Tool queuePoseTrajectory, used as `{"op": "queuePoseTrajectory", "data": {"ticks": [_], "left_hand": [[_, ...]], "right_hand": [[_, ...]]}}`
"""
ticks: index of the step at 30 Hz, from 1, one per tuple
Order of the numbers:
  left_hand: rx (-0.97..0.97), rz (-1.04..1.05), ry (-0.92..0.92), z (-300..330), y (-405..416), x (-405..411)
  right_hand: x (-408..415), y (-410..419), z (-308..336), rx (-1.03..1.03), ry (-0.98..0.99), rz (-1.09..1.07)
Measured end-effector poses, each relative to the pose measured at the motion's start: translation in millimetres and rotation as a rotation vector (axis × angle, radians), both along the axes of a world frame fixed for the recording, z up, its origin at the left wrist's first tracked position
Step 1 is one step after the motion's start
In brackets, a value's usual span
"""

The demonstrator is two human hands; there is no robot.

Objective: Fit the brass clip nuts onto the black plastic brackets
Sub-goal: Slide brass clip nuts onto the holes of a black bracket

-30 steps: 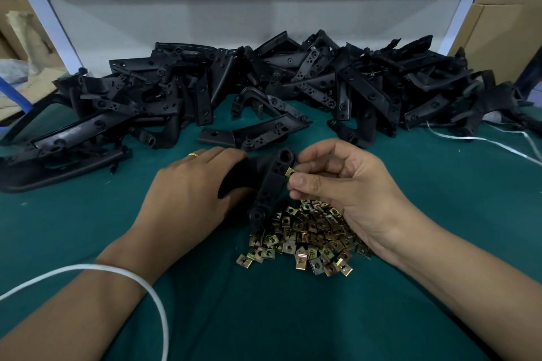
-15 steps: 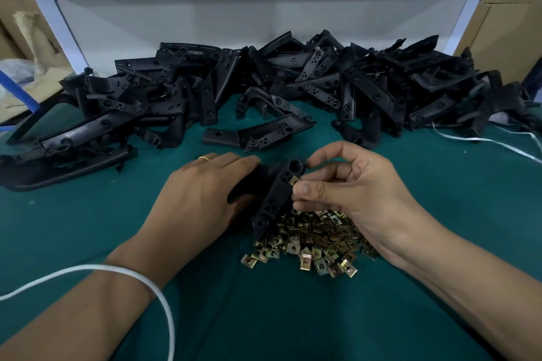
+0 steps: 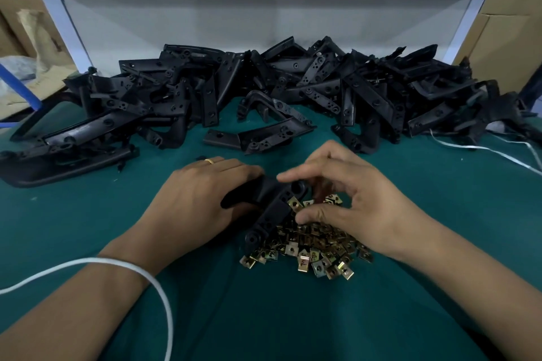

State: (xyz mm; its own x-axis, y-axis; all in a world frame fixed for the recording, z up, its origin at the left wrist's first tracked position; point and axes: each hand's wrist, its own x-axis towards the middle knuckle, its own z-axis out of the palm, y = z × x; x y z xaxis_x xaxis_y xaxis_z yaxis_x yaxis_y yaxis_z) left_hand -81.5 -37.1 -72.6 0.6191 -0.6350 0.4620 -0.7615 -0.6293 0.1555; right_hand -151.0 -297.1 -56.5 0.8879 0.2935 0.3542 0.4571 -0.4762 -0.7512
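The left hand (image 3: 202, 202) still pins a bracket (image 3: 271, 211) to the bench (image 3: 440, 214), fingers curled over its near arm, so the part lies slanted with its lower end on the edge of the nut pile (image 3: 311, 246). What has changed is the right hand (image 3: 352, 208). A second ago it pinched a nut between thumb and forefinger against the bracket's edge; now that pinch has let go. The fingers are spread and loosely arched over the pile, the forefinger reaching across the bracket's top end, the thumb down among the loose nuts. The hand is a little blurred, and I can see nothing held in it.

One nut (image 3: 293, 203) now sits right against the bracket's right edge, just where the pinch was. Whether it is fully clipped on or only lying there cannot be told from this view.

My reading: one nut has probably just gone on, and the right hand is going back to the pile for another. The heap of brackets (image 3: 264, 97) at the back of the bench is large, so most of the job looks to be still ahead.
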Motion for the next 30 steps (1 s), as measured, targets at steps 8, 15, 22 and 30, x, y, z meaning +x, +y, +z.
{"op": "queuePoseTrajectory", "data": {"ticks": [8, 15, 22, 30], "left_hand": [[0.011, -0.021, -0.002, -0.2, 0.3, 1.5], [0.026, -0.007, 0.021, 0.9, -1.1, 0.7], [-0.188, 0.062, 0.072, -4.0, -0.4, 4.6], [-0.362, 0.329, 0.017, -8.5, 5.4, 10.8]], "right_hand": [[-2.7, 2.4, 3.4, -0.028, -0.033, 0.045], [-4.5, 10.9, -0.8, -0.052, -0.128, -0.035], [-0.7, 12.3, -0.1, 0.094, -0.197, -0.145], [0.2, 4.6, -7.8, -0.062, -0.135, -0.336]]}}
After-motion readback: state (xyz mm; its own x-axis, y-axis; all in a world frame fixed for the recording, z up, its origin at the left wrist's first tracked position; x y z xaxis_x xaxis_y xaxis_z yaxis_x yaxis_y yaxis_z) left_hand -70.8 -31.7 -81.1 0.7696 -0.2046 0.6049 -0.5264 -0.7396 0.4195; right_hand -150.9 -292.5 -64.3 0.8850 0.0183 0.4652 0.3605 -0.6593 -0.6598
